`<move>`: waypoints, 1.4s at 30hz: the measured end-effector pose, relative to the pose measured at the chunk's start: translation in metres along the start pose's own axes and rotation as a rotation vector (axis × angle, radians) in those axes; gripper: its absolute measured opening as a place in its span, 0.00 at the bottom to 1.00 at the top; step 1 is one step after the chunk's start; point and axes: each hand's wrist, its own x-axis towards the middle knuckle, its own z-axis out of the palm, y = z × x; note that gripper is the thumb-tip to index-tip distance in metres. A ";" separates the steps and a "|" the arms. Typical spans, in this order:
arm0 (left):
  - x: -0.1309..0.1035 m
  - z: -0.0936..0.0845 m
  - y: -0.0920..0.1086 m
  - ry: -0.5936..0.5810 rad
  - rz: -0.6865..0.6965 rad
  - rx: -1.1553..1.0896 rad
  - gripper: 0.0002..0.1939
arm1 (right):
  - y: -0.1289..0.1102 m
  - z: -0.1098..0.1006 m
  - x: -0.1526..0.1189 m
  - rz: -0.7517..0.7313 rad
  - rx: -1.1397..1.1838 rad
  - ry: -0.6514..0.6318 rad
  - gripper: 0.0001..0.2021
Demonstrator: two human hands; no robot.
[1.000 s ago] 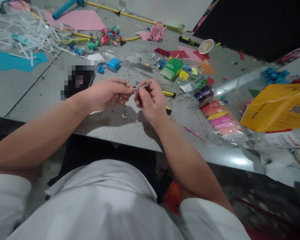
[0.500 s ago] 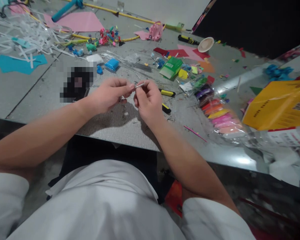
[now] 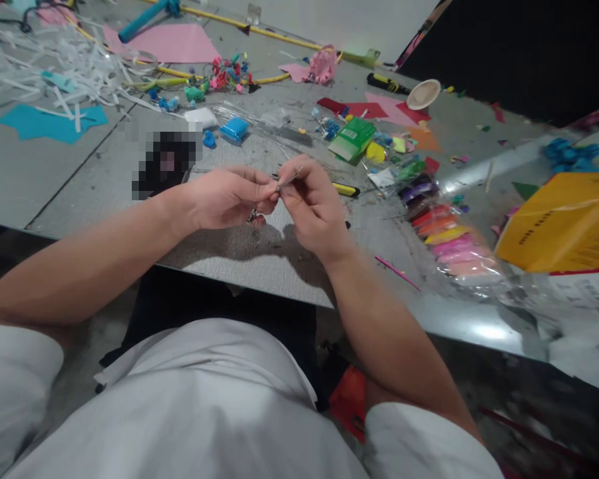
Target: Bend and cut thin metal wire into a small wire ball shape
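My left hand (image 3: 232,196) and my right hand (image 3: 317,209) meet above the front part of the table, fingertips nearly touching. Between them is a thin silvery wire (image 3: 292,177), slanting up to the right. Left thumb and forefinger pinch its lower end, while the right fingers are closed around its upper part. A small shiny metal piece (image 3: 252,215) shows under the curled left fingers; its kind is unclear. Behind my right hand lies a yellow-and-black cutter knife (image 3: 346,190), partly hidden.
Bags of coloured clay (image 3: 454,243) and a yellow packet (image 3: 562,223) lie at the right. Beyond my hands are a blue clay packet (image 3: 234,130) and a green box (image 3: 352,138). White paper strips (image 3: 80,66) heap at the far left. A pink stick (image 3: 398,273) lies near the front edge.
The view has shifted slightly. The wire has gone from nearly level to a steeper slant. My right hand has turned a little and covers the second yellow-and-black piece behind it.
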 end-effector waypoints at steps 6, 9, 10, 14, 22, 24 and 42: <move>-0.001 -0.005 0.005 -0.148 -0.058 -0.024 0.24 | -0.020 -0.011 0.002 0.149 0.085 -0.148 0.22; 0.000 -0.008 0.004 -0.140 -0.029 0.044 0.27 | -0.030 -0.014 0.003 0.166 0.042 -0.186 0.22; 0.000 -0.009 0.004 -0.145 -0.021 0.065 0.28 | -0.032 -0.014 0.003 0.169 0.025 -0.199 0.23; -0.001 -0.011 0.003 -0.163 0.013 0.098 0.27 | -0.032 -0.011 0.004 0.210 0.076 -0.173 0.24; 0.006 -0.007 -0.005 0.075 0.145 0.061 0.16 | -0.027 -0.007 -0.001 0.414 0.013 0.025 0.21; 0.010 -0.005 -0.009 0.126 0.181 0.085 0.14 | -0.025 -0.004 -0.001 0.483 -0.037 0.070 0.18; 0.018 -0.009 -0.015 0.311 0.462 0.610 0.13 | -0.027 -0.014 0.008 0.570 0.000 0.141 0.15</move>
